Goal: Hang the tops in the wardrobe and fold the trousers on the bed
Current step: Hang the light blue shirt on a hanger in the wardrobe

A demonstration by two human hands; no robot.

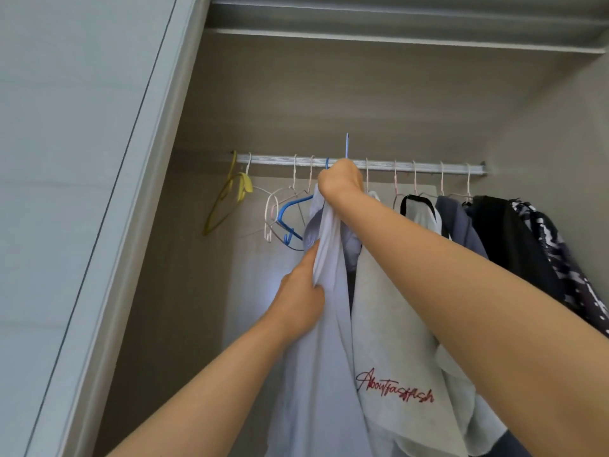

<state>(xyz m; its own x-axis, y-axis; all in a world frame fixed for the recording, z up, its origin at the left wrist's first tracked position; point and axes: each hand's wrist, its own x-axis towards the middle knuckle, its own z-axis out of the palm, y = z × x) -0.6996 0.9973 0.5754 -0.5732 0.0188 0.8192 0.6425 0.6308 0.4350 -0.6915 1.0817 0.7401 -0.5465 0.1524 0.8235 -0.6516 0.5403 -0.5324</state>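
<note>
A pale lilac-white top (324,341) hangs from a blue hanger whose hook (347,145) sticks up above the wardrobe rail (428,167). My right hand (341,181) grips the hanger's neck and the top's collar just below the rail. My left hand (301,295) pinches the fabric of the same top lower down on its left side. A grey top with red script (392,341) hangs right beside it, partly behind my right forearm.
Empty hangers hang on the rail's left: a yellow one (230,196), white wire ones (273,212) and a blue one (290,219). To the right hang a grey, a blue-grey, a black (514,245) and a patterned garment. The wardrobe door (82,192) stands at left, a shelf (395,37) above.
</note>
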